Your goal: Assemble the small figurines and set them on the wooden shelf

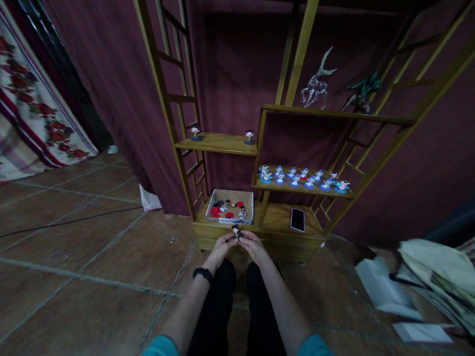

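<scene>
Both my hands meet in front of the low shelf, pinching a small figurine (236, 231) with dark hair and a dark base between them. My left hand (222, 245) grips it from the left, and my right hand (253, 243) from the right. Just beyond them sits an open cardboard box (247, 203) with red discs and several small figure parts in it. Two similar figurines stand on the shelf above: one figurine (195, 132) at the left end, another figurine (250, 137) at the right end.
Several blue and white figurines (295, 180) stand in rows on the right shelf (304, 188). A phone (297, 219) lies on the bottom board. Above are a clear deer ornament (315, 89) and a dark green statue (361, 93). White boxes (386, 289) lie on the floor at right.
</scene>
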A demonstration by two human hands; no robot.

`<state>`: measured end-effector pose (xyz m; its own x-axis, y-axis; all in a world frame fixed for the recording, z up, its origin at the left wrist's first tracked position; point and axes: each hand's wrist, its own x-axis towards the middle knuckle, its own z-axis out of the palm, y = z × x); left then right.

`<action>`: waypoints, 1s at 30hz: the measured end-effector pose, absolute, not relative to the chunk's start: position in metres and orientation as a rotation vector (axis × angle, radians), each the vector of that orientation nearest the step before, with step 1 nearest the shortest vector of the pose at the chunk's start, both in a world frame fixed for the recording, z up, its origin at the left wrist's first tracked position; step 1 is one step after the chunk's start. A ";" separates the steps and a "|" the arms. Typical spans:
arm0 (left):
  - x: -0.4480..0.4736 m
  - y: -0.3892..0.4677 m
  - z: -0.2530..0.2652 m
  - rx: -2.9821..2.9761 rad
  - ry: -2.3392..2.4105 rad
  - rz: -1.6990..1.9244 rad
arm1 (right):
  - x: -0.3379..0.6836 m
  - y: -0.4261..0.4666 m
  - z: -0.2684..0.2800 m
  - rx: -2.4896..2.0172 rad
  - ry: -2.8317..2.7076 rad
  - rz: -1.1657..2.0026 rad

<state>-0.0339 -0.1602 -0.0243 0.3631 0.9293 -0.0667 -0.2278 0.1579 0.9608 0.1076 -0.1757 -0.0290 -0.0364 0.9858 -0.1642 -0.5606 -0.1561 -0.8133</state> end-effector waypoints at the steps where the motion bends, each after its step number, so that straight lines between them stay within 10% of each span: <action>1: -0.033 -0.161 -0.023 1.078 0.803 0.964 | 0.108 -0.176 -0.029 -0.872 -0.658 1.545; 30: -0.029 -0.160 -0.024 1.046 1.001 1.101 | 0.108 -0.175 -0.030 -0.873 -0.660 1.602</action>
<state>-0.0289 -0.1600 -0.0236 0.1662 0.9810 -0.0998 -0.1921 0.1315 0.9725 0.1079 -0.1754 -0.0304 -0.0855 0.9784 -0.1882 -0.5617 -0.2033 -0.8020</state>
